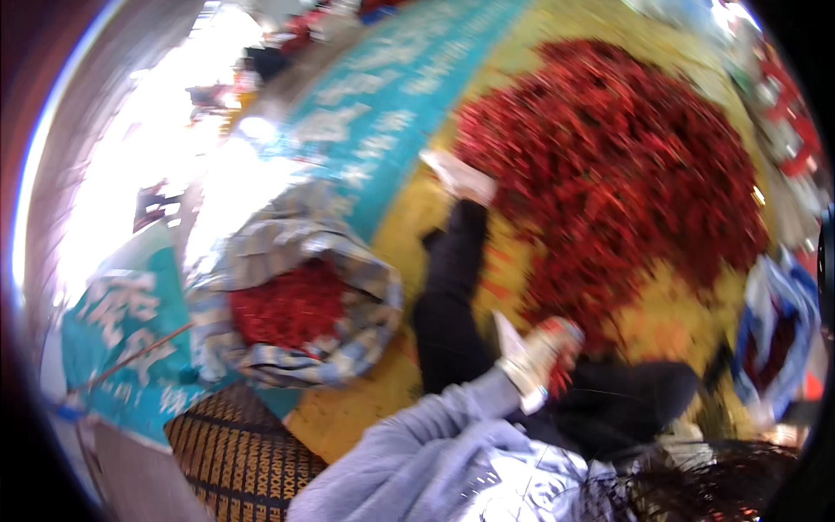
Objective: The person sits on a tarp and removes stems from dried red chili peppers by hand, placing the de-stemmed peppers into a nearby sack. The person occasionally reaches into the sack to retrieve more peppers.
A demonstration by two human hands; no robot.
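Note:
My left hand (pixel 543 357), in a pale glove with reddish fingertips and a grey sleeve behind it, is closed around some dried red chili peppers (pixel 560 378) above my dark-trousered lap. My right hand is out of view. Just past my left hand, a large heap of red chili peppers (pixel 613 163) spreads over a yellow sheet (pixel 398 254). To the left, an open checked woven sack (pixel 375 287) holds more red pieces, apparently chilies (pixel 290 303). Motion blur hides the finger details.
One leg in dark trousers, with a light shoe (pixel 460 176), stretches toward the heap. A teal banner (pixel 385 124) bearing writing lies beyond the sack. A blue-and-white bag (pixel 776 326) stands at right. A thin stick (pixel 140 355) and dark printed matting (pixel 244 457) are at lower left.

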